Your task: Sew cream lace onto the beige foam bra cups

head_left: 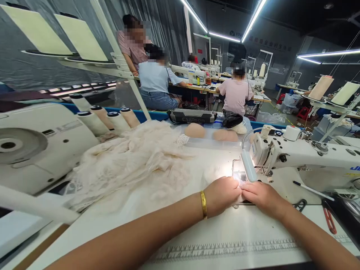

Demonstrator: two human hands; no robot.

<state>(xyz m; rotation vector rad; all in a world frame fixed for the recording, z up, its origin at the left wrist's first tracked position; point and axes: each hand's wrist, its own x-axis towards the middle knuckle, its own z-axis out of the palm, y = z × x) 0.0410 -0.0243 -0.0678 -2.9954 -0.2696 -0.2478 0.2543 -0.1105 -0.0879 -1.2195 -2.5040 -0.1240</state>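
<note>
Both my hands meet at the needle area of a white sewing machine (298, 150). My left hand (223, 195), with a gold bracelet (203, 204) at the wrist, is closed with its fingers pinched on a small pale piece of fabric (239, 185). Beside it my right hand (263, 197) presses its fingers together on the same fabric, just below the lit lamp (249, 167). The fabric is largely hidden by my fingers and washed out by glare. A heap of cream lace fabric (135, 157) lies on the table to the left of my hands.
Beige cups (195, 131) lie behind the lace. Thread cones (91, 122) stand at the left, near another machine (36, 146). Red snips (329, 217) and a white-handled stick (313, 189) lie at the right. A ruler strip (225, 249) runs along the front. Several people work behind.
</note>
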